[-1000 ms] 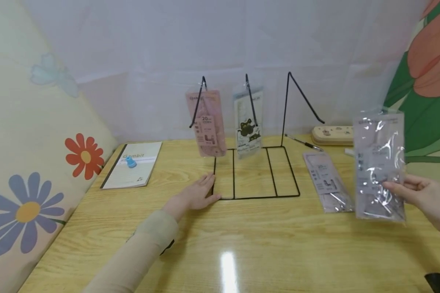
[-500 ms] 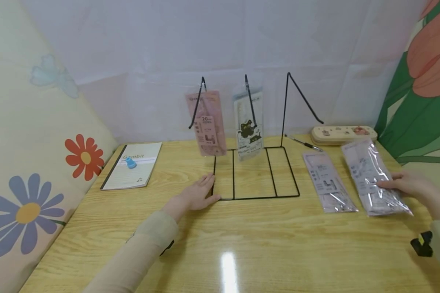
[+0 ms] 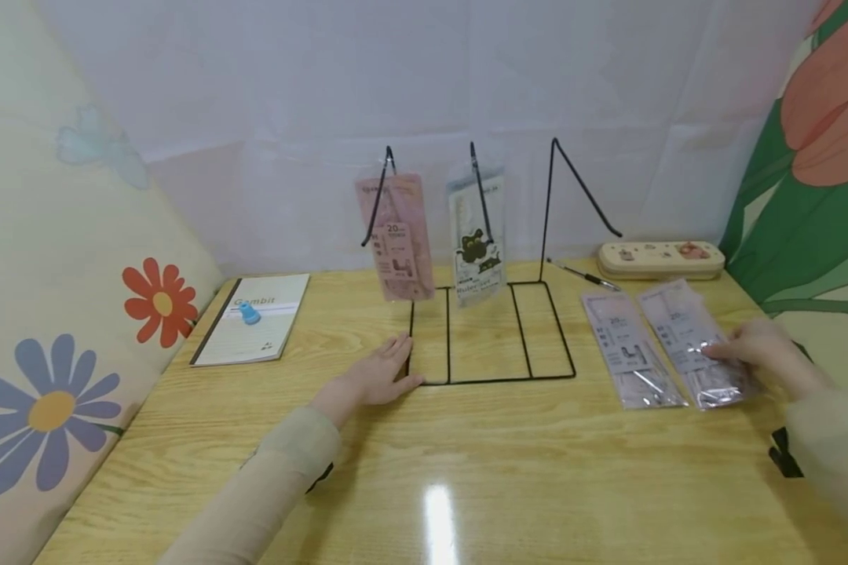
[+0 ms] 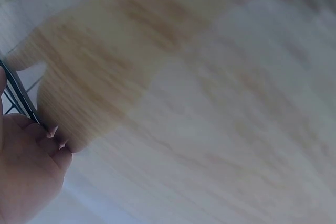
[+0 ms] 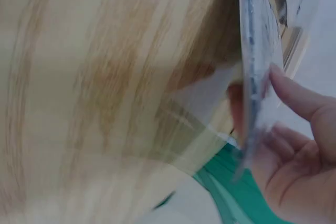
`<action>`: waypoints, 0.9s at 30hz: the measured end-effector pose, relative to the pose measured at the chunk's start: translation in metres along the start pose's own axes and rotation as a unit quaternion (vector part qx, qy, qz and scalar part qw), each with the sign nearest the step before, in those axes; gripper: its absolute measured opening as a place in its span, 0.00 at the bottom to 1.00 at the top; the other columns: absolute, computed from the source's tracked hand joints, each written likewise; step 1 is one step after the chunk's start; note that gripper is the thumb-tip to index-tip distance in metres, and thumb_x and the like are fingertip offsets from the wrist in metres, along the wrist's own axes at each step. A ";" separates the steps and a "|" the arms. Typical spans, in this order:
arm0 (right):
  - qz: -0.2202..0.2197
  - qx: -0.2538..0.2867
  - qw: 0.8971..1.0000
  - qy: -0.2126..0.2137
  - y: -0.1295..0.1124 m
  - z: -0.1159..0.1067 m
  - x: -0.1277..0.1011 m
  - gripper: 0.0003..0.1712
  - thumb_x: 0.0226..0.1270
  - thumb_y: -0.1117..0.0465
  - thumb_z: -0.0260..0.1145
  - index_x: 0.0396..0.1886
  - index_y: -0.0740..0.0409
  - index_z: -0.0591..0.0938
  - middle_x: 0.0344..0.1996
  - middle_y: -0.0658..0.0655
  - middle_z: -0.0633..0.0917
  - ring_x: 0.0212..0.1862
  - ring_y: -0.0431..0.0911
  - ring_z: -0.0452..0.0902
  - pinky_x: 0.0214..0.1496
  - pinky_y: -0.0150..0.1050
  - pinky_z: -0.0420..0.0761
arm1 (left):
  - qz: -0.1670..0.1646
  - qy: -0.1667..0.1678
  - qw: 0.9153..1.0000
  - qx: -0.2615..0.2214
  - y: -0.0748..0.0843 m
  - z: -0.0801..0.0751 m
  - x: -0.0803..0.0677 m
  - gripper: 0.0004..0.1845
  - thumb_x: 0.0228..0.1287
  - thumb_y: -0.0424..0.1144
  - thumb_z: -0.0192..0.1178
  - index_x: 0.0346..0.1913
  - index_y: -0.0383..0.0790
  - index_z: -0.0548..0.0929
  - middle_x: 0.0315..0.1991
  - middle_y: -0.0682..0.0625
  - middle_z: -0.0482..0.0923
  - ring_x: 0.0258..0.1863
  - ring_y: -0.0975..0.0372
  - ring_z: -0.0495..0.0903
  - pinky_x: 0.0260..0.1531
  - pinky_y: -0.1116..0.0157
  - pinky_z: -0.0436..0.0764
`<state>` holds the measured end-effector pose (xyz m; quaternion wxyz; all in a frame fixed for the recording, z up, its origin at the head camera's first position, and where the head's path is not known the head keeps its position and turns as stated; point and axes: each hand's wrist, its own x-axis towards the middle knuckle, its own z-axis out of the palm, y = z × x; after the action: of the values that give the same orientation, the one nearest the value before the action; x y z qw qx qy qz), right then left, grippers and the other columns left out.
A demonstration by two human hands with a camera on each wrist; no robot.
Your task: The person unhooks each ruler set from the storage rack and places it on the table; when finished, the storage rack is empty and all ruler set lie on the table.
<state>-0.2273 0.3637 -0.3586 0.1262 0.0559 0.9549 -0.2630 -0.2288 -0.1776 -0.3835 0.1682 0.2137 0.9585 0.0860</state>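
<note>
Pale sheeting hangs behind a glossy wooden table (image 3: 466,486), with flowered panels at either side. At centre stands a black wire display stand (image 3: 491,333); a pink packet (image 3: 394,235) and a cat-print packet (image 3: 477,235) hang from two of its hooks, and the hook at one o'clock is bare. The left hand (image 3: 378,377) lies flat with fingers straight, steadying the stand's base corner at nine o'clock. At three o'clock the right hand (image 3: 752,353) pinches a clear ruler packet (image 3: 696,341), thumb on one face and fingers on the other in the wrist view, while it lies on the table just beside a second clear packet (image 3: 629,349). A pencil case (image 3: 660,259) and pen (image 3: 581,275) sit at two o'clock, a notebook (image 3: 254,318) at ten. Judging from this, a good grip would be near the packet's top edge, so its hang hole stays free, while the left hand presses the base down
</note>
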 end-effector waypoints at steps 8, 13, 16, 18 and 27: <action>-0.042 -0.068 0.990 0.118 -0.027 0.007 -0.007 0.24 0.58 0.55 0.65 0.26 0.77 0.73 0.20 0.67 0.74 0.24 0.56 0.70 0.24 0.45 0.72 | 0.007 0.001 1.000 -0.002 0.000 -0.001 0.000 0.42 0.72 0.57 0.42 0.74 0.31 0.42 0.75 0.38 0.37 0.75 0.46 0.39 0.73 0.49 0.48; -0.063 -0.038 0.990 0.117 -0.058 0.010 -0.004 0.42 0.61 0.49 0.65 0.57 0.83 0.66 0.47 0.83 0.74 0.46 0.71 0.73 0.48 0.61 0.76 | 0.008 0.001 1.000 -0.003 0.000 0.001 0.001 0.41 0.72 0.57 0.42 0.74 0.31 0.43 0.75 0.38 0.37 0.75 0.46 0.39 0.73 0.49 0.48; -0.065 -0.010 0.994 0.086 -0.078 0.013 -0.001 0.51 0.64 0.42 0.61 0.65 0.82 0.55 0.61 0.84 0.61 0.62 0.74 0.59 0.63 0.66 0.62 | 0.008 0.002 1.000 -0.003 0.000 0.001 0.001 0.41 0.72 0.57 0.42 0.74 0.31 0.43 0.75 0.38 0.38 0.75 0.46 0.39 0.73 0.49 0.48; -0.078 0.009 0.994 0.078 -0.090 0.016 0.001 0.54 0.64 0.38 0.59 0.67 0.79 0.54 0.64 0.81 0.59 0.65 0.73 0.55 0.65 0.65 0.61 | 0.008 0.005 1.000 -0.006 0.001 0.001 0.000 0.41 0.72 0.57 0.43 0.74 0.31 0.43 0.75 0.38 0.38 0.75 0.46 0.40 0.73 0.49 0.48; -0.178 0.110 0.977 0.042 -0.139 0.039 0.008 0.46 0.65 0.42 0.60 0.73 0.62 0.55 0.71 0.67 0.59 0.71 0.64 0.53 0.71 0.59 0.56 | 0.012 0.004 1.000 -0.013 -0.002 0.000 0.002 0.42 0.72 0.58 0.42 0.74 0.31 0.42 0.76 0.38 0.36 0.75 0.45 0.38 0.73 0.49 0.47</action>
<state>-0.2506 0.2250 -0.3253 0.0301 -0.0904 0.9194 -0.3817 -0.2311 -0.1789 -0.3846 0.1658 0.2223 0.9554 0.1012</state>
